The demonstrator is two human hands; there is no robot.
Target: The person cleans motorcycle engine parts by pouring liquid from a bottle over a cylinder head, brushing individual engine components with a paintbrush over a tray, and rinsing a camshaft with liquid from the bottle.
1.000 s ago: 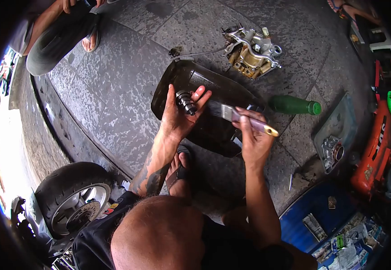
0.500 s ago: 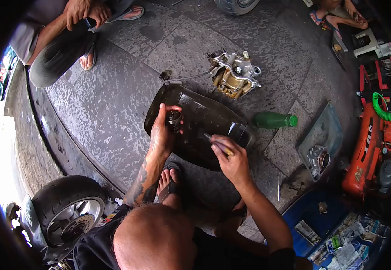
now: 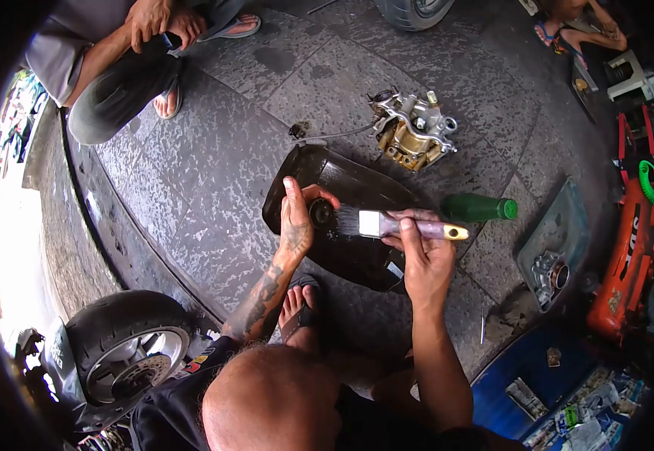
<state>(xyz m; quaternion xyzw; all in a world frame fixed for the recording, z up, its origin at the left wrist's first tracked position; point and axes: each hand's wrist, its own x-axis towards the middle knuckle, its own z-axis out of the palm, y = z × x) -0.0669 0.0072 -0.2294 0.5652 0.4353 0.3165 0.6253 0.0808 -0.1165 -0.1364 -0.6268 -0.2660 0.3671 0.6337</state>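
My left hand (image 3: 297,222) is closed round a small dark, ring-shaped metal part (image 3: 321,214), held above a dark, oily basin (image 3: 357,263). In my right hand (image 3: 423,259) is a paintbrush (image 3: 370,224) with a white ferrule and a purple, yellow-tipped handle. Its dark bristles point left and reach the right side of the metal part; whether they press on it I cannot tell. Just beyond the basin sits an engine part (image 3: 413,131) of silver and brownish metal. A green bottle (image 3: 479,207) lies beside the basin on the right.
At upper left a person (image 3: 109,105) crouches in sandals; another person's legs (image 3: 567,37) show at upper right. A clear tray (image 3: 556,233) with a metal part stands right, near an orange machine (image 3: 616,263). Lower left is a motorcycle wheel (image 3: 127,346).
The brush has come up from low over the basin and turned level, its bristles now at the metal part. My left hand keeps its hold. The whole view has shifted slightly.
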